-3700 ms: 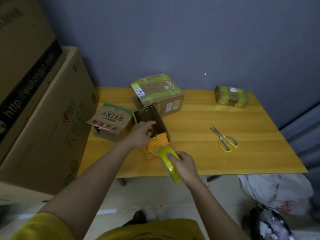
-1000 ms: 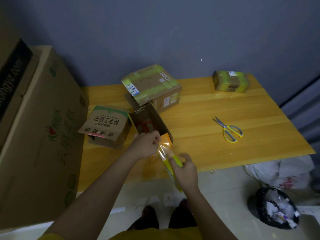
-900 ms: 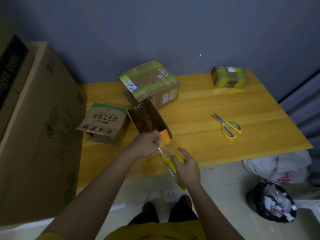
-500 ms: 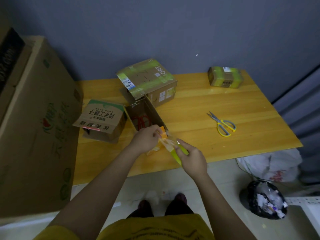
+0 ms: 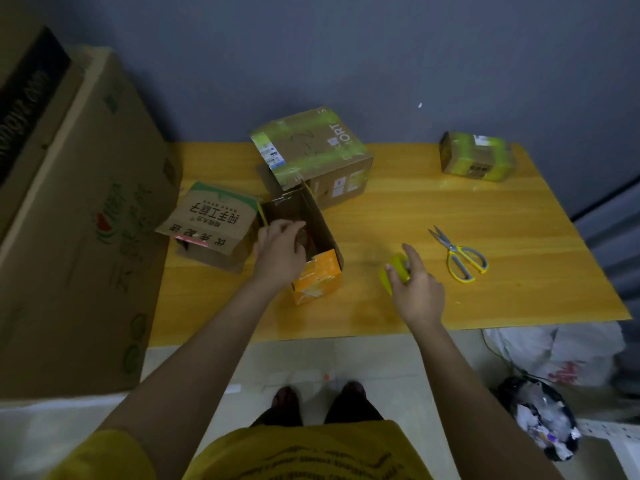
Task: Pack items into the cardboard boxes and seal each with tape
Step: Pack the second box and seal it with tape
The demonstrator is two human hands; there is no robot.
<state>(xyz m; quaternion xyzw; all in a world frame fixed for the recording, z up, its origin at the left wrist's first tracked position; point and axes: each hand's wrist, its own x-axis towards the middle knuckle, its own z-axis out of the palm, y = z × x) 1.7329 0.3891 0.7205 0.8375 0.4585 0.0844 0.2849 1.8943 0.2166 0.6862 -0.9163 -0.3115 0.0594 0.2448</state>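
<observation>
Standing at the near edge of a yellow wooden table (image 5: 519,299), the person reaches both arms fwd. Right hand (image 5: 417,289), approx 5 o'clock of table centre, curls thumb + fingers round a yellow-green tape roll (image 5: 394,273) w/ the index finger stretched out straight; roll looks to sit on or just above the tabletop, can't tell which. Left hand (image 5: 280,251) at 7 o'clock reaches into the open top of a small orange box (image 5: 318,278), fingers loosely bent; whether it holds anything inside can't be told. The box's brown flaps stand up round the hand.

Yellow-handled scissors (image 5: 457,252) lie at 3 o'clock, near the right hand but apart, blades pointing away. At 9 o'clock a printed carton (image 5: 211,221) lies tipped on its side, just beside the orange box. Behind the orange box at 11–12 o'clock sits a bigger taped box (image 5: 311,157), green tape over its top, touching the raised flap. Far right corner, 1–2 o'clock: small taped parcel (image 5: 476,157), well apart from the rest.
</observation>
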